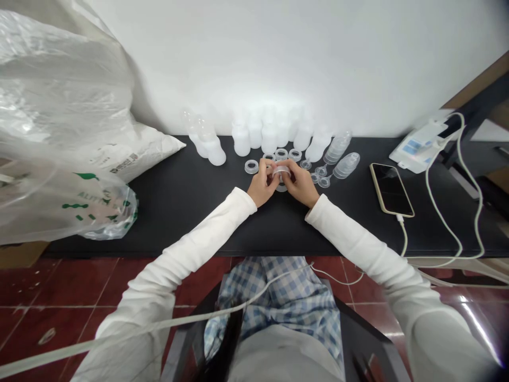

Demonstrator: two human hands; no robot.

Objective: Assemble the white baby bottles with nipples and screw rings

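My left hand and my right hand meet over the middle of the black table, both closed on a translucent plastic collar ring. Their fingers pinch it from either side and hide part of it. Just beyond lie several more collar rings. To the right of my right hand are small clear nipple-like pieces and stacked clear domed caps. White bottles stand in a row along the wall. Two bottles with clear caps stand apart on the left.
Large plastic bags bulge over the table's left end. At right lie a phone on a charging cable and a white power strip with looping cords. Another cable crosses my lap below the table edge.
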